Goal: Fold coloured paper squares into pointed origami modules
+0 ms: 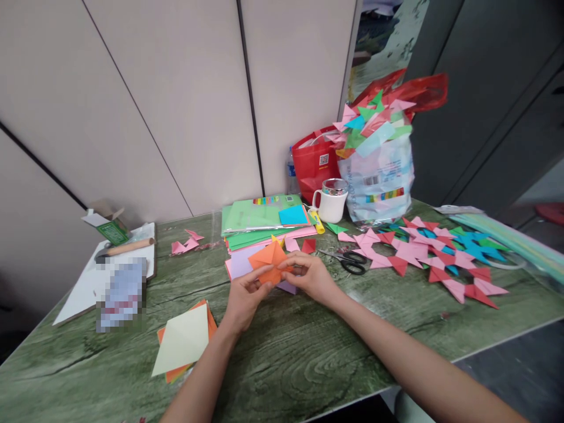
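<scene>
An orange sheet of origami paper point(267, 256) with fold lines and a folded edge is held up above the table. My left hand point(249, 294) pinches its lower left edge between thumb and fingers. On the other side, my right hand point(311, 277) pinches its right edge. Lilac paper point(240, 263) lies just behind the orange sheet. To the left of my left forearm is a small stack of square paper point(183, 343), pale yellow on top with orange beneath. Black-handled scissors point(352, 262) rest to the right of my right hand.
Folded pink, red and blue paper pieces point(412, 251) spread across the right side. Behind stand a white mug point(332, 205), a red bag point(315, 167) and a full plastic bag point(379, 176). Green paper packs point(247, 216) lie at the back, a white board point(81, 288) on the left.
</scene>
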`<state>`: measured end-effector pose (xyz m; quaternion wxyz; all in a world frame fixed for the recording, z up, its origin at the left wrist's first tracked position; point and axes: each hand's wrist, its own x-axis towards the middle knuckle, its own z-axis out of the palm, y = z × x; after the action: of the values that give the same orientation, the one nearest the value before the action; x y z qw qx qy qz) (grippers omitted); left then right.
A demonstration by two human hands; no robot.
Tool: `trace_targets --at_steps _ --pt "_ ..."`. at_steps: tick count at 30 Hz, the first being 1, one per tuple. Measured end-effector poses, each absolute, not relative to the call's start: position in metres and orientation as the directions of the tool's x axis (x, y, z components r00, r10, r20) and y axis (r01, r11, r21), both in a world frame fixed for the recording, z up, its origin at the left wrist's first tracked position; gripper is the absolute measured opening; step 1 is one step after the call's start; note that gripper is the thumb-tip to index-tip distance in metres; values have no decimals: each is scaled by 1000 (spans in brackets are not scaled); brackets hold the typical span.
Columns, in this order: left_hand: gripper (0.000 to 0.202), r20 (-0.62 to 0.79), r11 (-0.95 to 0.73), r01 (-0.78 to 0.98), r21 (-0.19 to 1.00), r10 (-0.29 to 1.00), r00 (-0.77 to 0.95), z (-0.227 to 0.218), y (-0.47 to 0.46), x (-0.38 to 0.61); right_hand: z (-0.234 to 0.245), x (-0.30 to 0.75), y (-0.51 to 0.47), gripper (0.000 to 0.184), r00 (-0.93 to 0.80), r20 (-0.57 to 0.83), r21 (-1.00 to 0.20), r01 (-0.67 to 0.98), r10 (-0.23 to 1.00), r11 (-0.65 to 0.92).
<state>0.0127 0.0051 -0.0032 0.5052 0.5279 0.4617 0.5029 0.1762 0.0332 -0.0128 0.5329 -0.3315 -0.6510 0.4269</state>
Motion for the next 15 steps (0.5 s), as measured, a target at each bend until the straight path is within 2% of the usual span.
trace_targets --at_steps 7,15 --pt "39 6 -2 -72 997 999 51 4 6 9 -15 179 38 17 -265 409 -912 -85 874 401" --pt "41 11 -7 -87 996 999 51 6 7 8 -14 180 39 24 -261 421 -905 -55 869 422"
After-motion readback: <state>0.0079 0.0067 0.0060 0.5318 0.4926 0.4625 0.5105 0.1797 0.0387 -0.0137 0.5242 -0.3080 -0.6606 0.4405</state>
